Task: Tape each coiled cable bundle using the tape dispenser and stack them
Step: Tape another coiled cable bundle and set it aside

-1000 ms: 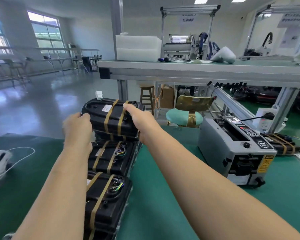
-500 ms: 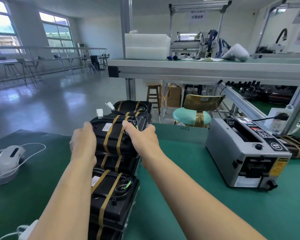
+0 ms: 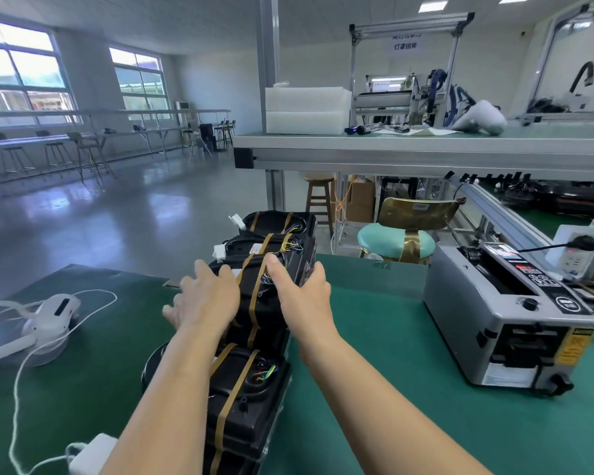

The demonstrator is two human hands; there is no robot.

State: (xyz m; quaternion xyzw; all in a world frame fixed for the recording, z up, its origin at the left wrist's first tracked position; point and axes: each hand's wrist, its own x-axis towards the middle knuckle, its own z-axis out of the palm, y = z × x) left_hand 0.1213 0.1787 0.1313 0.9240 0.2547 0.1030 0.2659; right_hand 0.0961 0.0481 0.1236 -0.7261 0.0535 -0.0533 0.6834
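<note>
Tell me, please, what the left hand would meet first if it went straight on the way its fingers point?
Probably the white connector jutting from the next taped bundle behind: the left hand, fingers spread, points forward and slightly right. Depth is unclear.

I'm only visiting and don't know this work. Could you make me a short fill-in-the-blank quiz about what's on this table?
1. The table has a ____ mat.
2. The grey tape dispenser stands on the ____ side of the black bundles.
3. The right hand grips the top ____; the left hand has spread fingers.

Missing words: green; right; bundle.
</note>
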